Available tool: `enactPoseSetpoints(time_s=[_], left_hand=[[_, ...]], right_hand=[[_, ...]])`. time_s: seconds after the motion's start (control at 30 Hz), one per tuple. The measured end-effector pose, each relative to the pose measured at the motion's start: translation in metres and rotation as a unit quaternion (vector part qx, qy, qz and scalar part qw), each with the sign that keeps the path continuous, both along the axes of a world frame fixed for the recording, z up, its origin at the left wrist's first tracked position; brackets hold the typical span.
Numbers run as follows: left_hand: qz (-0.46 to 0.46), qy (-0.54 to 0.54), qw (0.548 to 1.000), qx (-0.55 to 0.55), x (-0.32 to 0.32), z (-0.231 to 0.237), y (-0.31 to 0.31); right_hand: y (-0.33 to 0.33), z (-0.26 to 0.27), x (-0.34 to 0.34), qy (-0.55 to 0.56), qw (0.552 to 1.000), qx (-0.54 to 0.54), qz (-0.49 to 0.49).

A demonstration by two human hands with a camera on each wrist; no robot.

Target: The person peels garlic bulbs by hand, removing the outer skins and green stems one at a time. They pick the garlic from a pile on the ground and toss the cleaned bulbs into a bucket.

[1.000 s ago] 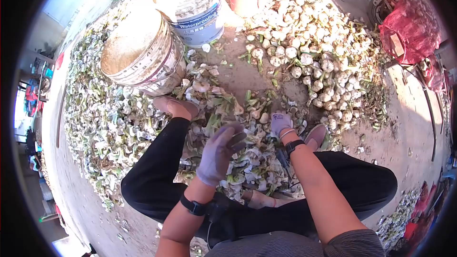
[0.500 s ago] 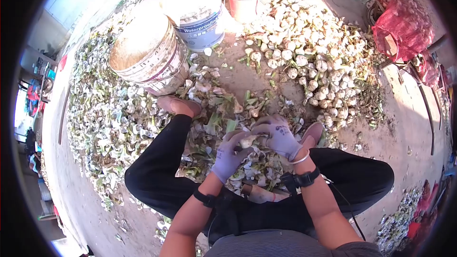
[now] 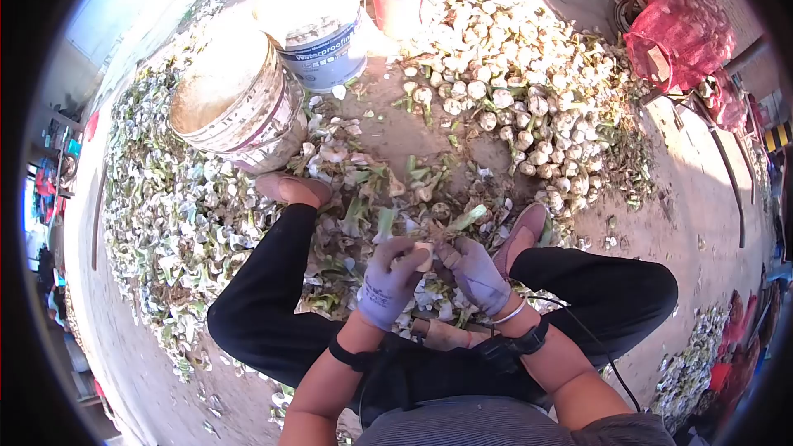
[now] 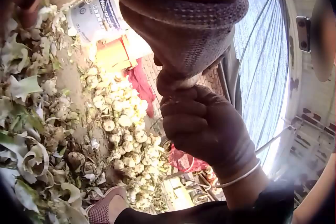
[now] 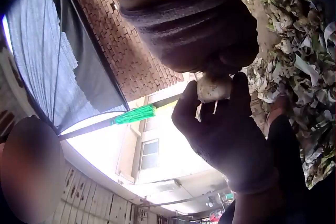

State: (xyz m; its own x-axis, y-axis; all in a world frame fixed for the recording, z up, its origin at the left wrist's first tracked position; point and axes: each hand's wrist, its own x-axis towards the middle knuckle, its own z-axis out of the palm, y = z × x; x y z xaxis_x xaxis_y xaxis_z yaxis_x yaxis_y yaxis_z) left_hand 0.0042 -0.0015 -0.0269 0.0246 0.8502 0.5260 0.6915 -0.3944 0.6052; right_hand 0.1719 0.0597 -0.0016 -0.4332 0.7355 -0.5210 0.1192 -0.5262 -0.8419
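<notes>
Both hands wear pale knit gloves and meet low between the knees. My left hand [image 3: 387, 285] grips a whitish garlic bulb [image 3: 424, 257] between thumb and fingers; in the right wrist view the bulb [image 5: 214, 88] sits between its fingertips. My right hand [image 3: 481, 279] is curled against the bulb's other side, pinching brownish garlic peel [image 3: 439, 234] there. A pale green garlic stalk [image 3: 468, 216] shows just beyond the right fingertips. In the left wrist view the right hand [image 4: 205, 121] is a closed fist touching the left hand [image 4: 178, 45], which hides the bulb.
Loose garlic peelings [image 3: 173, 248] cover the ground around the feet and left side. A heap of garlic bulbs [image 3: 529, 99] lies ahead right. A dirty bucket [image 3: 264, 120], a waterproofing bucket [image 3: 330, 58] and a red bucket [image 3: 396, 8] stand ahead. Red mesh sacks [image 3: 686, 41] lie far right.
My right hand has come up from the ground to meet my left hand. The garlic bulb is now in my left hand, drawn slightly closer to the body, and the green stalk has appeared.
</notes>
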Motion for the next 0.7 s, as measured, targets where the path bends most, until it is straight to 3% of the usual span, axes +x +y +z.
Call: enactPoseSetpoints(time_s=[0.07, 0.1, 0.13, 0.17, 0.2, 0.23, 0.27, 0.3, 0.33, 0.37, 0.4, 0.5, 0.53, 0.57, 0.63, 0.67, 0.7], left_hand=[[0.026, -0.04, 0.999, -0.014, 0.003, 0.006, 0.0], [0.01, -0.188, 0.978, -0.09, 0.007, 0.009, -0.001], [-0.006, -0.331, 0.93, -0.162, 0.008, 0.011, -0.001], [-0.006, -0.33, 0.93, -0.161, 0.007, 0.01, 0.0], [-0.032, -0.517, 0.819, -0.248, 0.006, 0.008, 0.0], [-0.055, -0.675, 0.662, -0.32, 0.005, 0.006, 0.0], [-0.076, -0.797, 0.47, -0.372, 0.004, 0.003, -0.001], [-0.074, -0.796, 0.471, -0.372, 0.002, -0.003, -0.003], [-0.059, -0.559, 0.745, -0.359, 0.001, -0.009, -0.005], [-0.037, -0.248, 0.92, -0.3, 0.0, -0.015, -0.007], [0.039, -0.623, 0.706, -0.334, 0.02, 0.014, 0.004], [-0.02, -0.629, 0.667, -0.398, 0.005, 0.011, 0.003], [-0.109, -0.675, 0.604, -0.409, -0.007, 0.004, 0.004], [-0.106, -0.676, 0.604, -0.409, -0.012, 0.0, 0.006], [-0.087, -0.628, 0.603, -0.485, -0.016, 0.005, 0.013], [-0.024, -0.501, 0.758, -0.417, -0.004, 0.002, 0.018], [-0.023, -0.5, 0.758, -0.418, -0.003, 0.0, 0.018]], right_hand=[[0.0, -0.011, 0.006, -0.034, 0.999, 0.03, 0.03], [0.0, -0.004, 0.007, -0.034, 0.999, 0.03, 0.028], [0.002, 0.009, 0.008, 0.023, 0.999, 0.043, 0.017], [0.004, 0.016, 0.009, 0.08, 0.995, 0.058, 0.007], [0.007, 0.01, 0.012, 0.08, 0.995, 0.057, 0.008], [0.01, 0.0, 0.015, 0.063, 0.991, 0.113, 0.036], [0.012, -0.01, 0.016, 0.046, 0.983, 0.168, 0.063], [0.011, -0.016, 0.012, 0.049, 0.983, 0.167, 0.064], [0.008, -0.022, 0.006, 0.095, 0.984, 0.147, 0.012], [0.007, -0.026, 0.005, 0.118, 0.984, 0.135, -0.015], [0.006, -0.028, 0.003, 0.142, 0.981, 0.123, -0.041], [0.005, -0.031, 0.009, 0.081, 0.993, 0.081, -0.009], [0.009, -0.032, 0.014, 0.207, 0.976, -0.026, -0.055], [0.013, -0.032, 0.016, 0.326, 0.931, -0.133, -0.1], [0.016, -0.025, 0.014, 0.278, 0.954, -0.083, -0.076], [0.019, -0.02, 0.013, 0.23, 0.971, -0.029, -0.054], [0.02, -0.015, 0.012, 0.18, 0.983, 0.024, -0.033]])
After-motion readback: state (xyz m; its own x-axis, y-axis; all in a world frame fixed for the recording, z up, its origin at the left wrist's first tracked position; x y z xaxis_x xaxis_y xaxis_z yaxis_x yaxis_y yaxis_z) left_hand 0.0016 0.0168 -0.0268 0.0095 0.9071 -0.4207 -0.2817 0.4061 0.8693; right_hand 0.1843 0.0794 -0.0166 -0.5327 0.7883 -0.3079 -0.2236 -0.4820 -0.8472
